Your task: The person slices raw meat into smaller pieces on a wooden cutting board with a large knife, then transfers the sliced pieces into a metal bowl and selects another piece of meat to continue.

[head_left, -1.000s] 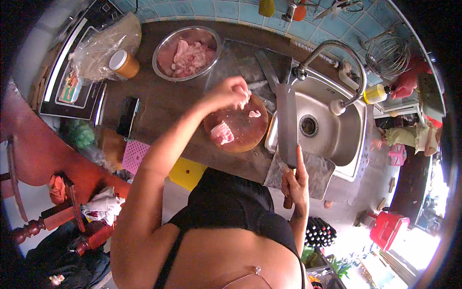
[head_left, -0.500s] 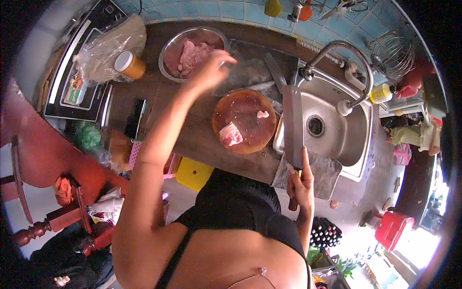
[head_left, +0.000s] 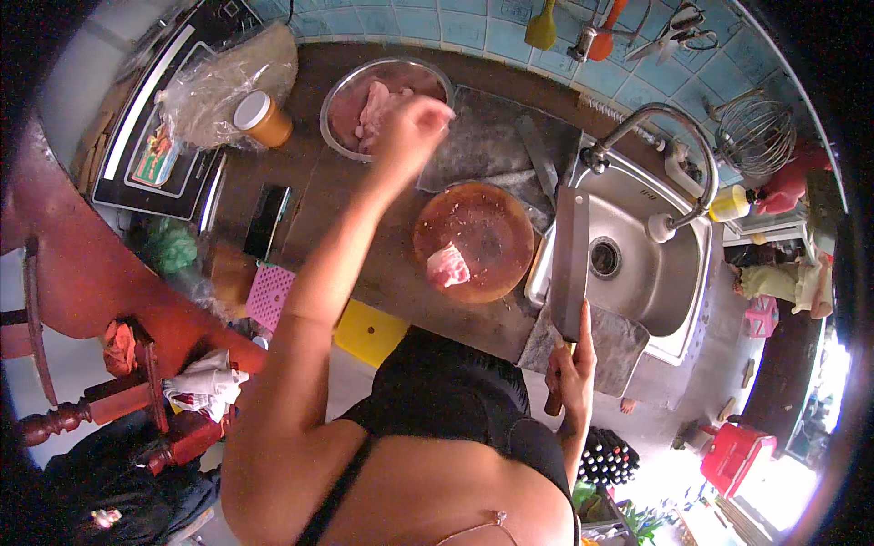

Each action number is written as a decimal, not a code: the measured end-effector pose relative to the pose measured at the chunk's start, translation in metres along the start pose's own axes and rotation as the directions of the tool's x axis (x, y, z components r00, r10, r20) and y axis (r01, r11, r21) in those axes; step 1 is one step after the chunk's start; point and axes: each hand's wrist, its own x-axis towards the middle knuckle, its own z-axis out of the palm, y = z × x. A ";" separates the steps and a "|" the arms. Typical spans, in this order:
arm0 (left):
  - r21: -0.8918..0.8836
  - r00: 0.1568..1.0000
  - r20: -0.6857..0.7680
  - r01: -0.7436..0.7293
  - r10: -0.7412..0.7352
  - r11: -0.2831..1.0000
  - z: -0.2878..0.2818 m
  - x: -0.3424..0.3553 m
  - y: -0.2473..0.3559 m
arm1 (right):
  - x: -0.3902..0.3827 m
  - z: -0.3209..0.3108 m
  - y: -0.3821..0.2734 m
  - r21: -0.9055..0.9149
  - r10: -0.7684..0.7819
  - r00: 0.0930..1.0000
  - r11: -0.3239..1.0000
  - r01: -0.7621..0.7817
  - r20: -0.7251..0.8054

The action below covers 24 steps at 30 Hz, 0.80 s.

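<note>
My left hand (head_left: 414,132) hangs over the right side of a metal bowl (head_left: 330,107), its fingers pinched together, apparently on a small piece of meat that they mostly hide. Pale pink meat (head_left: 371,111) lies inside the bowl. To the right and nearer me is a round wooden cutting board (head_left: 487,214), with a chunk of meat (head_left: 448,266) at its lower left and small scraps around it. My right hand (head_left: 574,373) grips the wooden handle of a cleaver (head_left: 570,264), index finger along it. Its broad blade points away from me, between the board and the sink.
A steel sink (head_left: 651,282) with a curved faucet (head_left: 665,109) is on the right. Another knife (head_left: 537,150) lies on a dark mat behind the board. Leftward are a phone (head_left: 266,220), a lidded jar (head_left: 264,120) and a plastic bag (head_left: 228,86).
The small piece of meat on the board's right side is gone from there. My left hand's fingers, extended before, are now pinched by the bowl. My right hand keeps holding the cleaver.
</note>
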 end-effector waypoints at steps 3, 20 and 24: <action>0.180 0.995 0.093 0.023 -0.040 0.983 -0.039 0.009 -0.083 | 0.006 0.015 0.000 -0.005 0.004 0.996 1.000 -0.004 0.090; -0.375 0.688 0.625 0.680 -0.370 0.630 0.030 -0.142 0.030 | 0.013 0.013 0.010 -0.142 0.044 0.988 0.990 -0.023 0.145; -0.183 0.922 0.367 0.197 -0.119 0.963 0.034 -0.109 0.064 | 0.015 0.013 0.015 -0.163 -0.018 0.995 0.986 0.034 0.095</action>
